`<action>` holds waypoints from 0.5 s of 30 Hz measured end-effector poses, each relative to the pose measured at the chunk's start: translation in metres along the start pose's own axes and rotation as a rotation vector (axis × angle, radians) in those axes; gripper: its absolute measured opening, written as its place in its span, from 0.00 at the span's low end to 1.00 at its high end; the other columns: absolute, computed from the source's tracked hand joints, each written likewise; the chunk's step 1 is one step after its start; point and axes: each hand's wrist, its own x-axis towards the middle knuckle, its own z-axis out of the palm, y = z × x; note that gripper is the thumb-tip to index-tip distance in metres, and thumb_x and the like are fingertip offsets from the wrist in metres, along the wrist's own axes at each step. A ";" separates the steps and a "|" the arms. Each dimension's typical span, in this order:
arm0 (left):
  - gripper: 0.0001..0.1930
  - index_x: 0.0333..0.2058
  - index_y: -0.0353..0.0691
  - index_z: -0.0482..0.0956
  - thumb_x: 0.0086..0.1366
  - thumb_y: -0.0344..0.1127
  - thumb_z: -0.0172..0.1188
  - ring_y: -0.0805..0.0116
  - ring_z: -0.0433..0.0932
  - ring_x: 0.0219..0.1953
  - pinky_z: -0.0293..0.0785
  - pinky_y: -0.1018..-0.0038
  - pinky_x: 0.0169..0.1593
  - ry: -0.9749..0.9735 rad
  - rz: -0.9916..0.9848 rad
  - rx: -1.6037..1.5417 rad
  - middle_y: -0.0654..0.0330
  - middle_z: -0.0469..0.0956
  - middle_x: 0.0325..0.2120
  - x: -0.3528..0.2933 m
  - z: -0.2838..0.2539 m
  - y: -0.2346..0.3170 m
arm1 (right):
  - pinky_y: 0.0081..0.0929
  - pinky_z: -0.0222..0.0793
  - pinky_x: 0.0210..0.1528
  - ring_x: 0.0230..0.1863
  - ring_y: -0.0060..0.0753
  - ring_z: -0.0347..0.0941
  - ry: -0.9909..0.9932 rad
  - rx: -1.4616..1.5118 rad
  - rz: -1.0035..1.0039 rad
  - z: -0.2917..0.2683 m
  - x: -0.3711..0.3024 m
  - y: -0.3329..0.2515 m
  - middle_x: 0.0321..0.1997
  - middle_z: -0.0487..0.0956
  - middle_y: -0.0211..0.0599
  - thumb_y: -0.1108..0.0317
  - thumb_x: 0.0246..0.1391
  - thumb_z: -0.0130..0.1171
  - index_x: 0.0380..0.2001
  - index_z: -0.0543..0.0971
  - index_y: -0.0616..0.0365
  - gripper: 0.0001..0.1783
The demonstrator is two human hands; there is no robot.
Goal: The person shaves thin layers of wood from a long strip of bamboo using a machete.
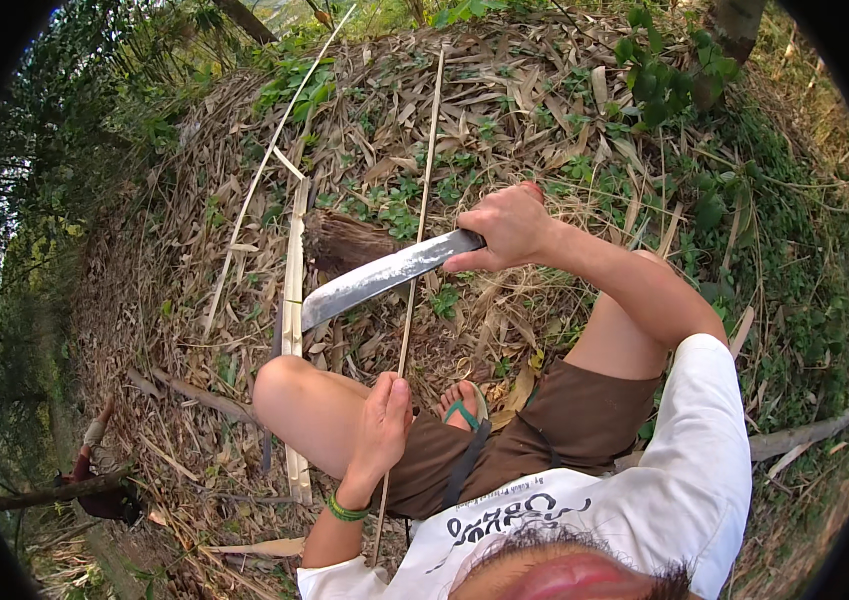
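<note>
Knife (374, 283) out across the middle of the scene, broad and bright, slanting down to the left; the right hand (497, 230) is clenched round its handle, with a reddish end (534, 190) poking out past the fist; and look at the left hand (384, 420), closed on a long thin strip (431, 140), thumb uppermost, held low beside the bent left knee (284, 385); that strip runs from the leaf litter up ahead, behind the blade, through the grip and on down past the green wristband (346, 512); the blade crosses in front of it, though from where I stand I cannot tell whether they touch; over on the left, the knife's tip is close beside some pale split lengths (293, 270), which run on behind the knee; a rough brown stump (344, 240) sits just beyond the blade; farther left, another slender strip (244, 220) lies slantwise over the dry leaves (164, 260); our worker is low to the ground in brown shorts (589, 410) and a white shirt (694, 450), knees apart; between the legs, a foot (454, 400) in a green-strapped sandal; green plants (714, 210) crowd the right side.
</note>
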 end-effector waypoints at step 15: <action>0.18 0.37 0.43 0.67 0.78 0.52 0.43 0.83 0.54 0.15 0.50 0.83 0.17 -0.176 -0.209 -0.148 0.72 0.58 0.17 -0.035 -0.012 -0.013 | 0.46 0.74 0.28 0.20 0.44 0.78 0.053 0.147 0.478 0.022 -0.004 0.132 0.12 0.74 0.43 0.18 0.56 0.37 0.15 0.79 0.61 0.52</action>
